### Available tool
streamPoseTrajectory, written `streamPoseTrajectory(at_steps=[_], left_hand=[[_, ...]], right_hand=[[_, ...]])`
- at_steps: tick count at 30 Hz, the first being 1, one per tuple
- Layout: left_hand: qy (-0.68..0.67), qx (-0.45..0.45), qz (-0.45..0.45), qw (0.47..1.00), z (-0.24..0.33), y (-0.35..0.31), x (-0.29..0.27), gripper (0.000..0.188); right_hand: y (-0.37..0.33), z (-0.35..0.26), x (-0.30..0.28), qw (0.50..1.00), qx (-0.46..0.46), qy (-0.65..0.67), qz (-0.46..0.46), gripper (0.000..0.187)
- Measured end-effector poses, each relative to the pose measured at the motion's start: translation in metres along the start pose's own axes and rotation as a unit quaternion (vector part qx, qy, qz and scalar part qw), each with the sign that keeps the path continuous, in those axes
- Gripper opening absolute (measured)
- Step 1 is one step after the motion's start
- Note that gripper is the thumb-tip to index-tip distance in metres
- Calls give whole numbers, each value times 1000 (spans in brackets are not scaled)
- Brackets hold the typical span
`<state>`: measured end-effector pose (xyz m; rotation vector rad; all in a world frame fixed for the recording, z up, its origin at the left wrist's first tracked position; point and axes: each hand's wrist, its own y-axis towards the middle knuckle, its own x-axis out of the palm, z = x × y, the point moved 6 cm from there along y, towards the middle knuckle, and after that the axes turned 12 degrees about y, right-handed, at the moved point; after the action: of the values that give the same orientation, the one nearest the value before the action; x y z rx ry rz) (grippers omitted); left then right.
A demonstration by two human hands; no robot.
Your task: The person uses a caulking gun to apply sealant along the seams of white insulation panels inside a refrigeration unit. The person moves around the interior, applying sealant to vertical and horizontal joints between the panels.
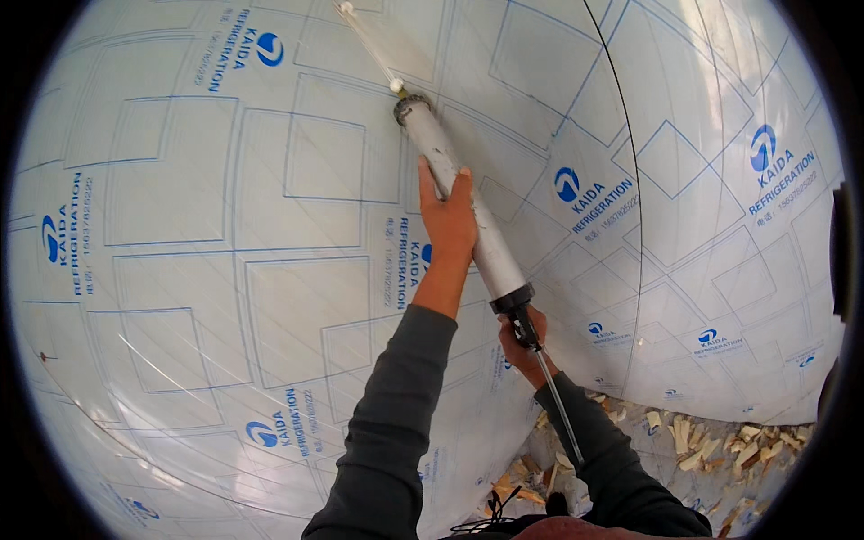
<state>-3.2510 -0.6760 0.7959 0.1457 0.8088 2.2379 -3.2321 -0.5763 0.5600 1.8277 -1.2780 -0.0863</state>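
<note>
A long caulking gun (490, 238) slants across the middle of the view, with a pale, smudged barrel and dark end caps. My left hand (447, 214) is closed around the barrel from its left side. At the rear end, my right hand (525, 340) grips the black handle, partly hidden behind it. A thin metal rod (558, 405) sticks out backward over my right forearm. The tip of the gun is at the panel surface, where a white bead of sealant (369, 43) stretches up from it to the top edge.
Pale wall panels (180, 207) covered in blue-printed protective film surround the gun. A dark seam line (630, 162) runs down the right-hand panel. Torn yellowish foam scraps (711, 445) lie on the floor at lower right, and dark cords (495, 517) show at the bottom.
</note>
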Motion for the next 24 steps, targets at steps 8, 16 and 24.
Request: streamPoseTrajectory(at_steps=[8,16,24], left_hand=[[29,3,15,999,-39,-17,16,85],[-2,-17,31,999,-67,-39,24,86],[7,20,43,999,-95,-53,41,85]], right_hand=[[-8,19,-29,999,-37,29,-21,10],[-24,54,-48,997,-50,36,-56,23],[-40,117,-71,994,-72,63,-58,21]])
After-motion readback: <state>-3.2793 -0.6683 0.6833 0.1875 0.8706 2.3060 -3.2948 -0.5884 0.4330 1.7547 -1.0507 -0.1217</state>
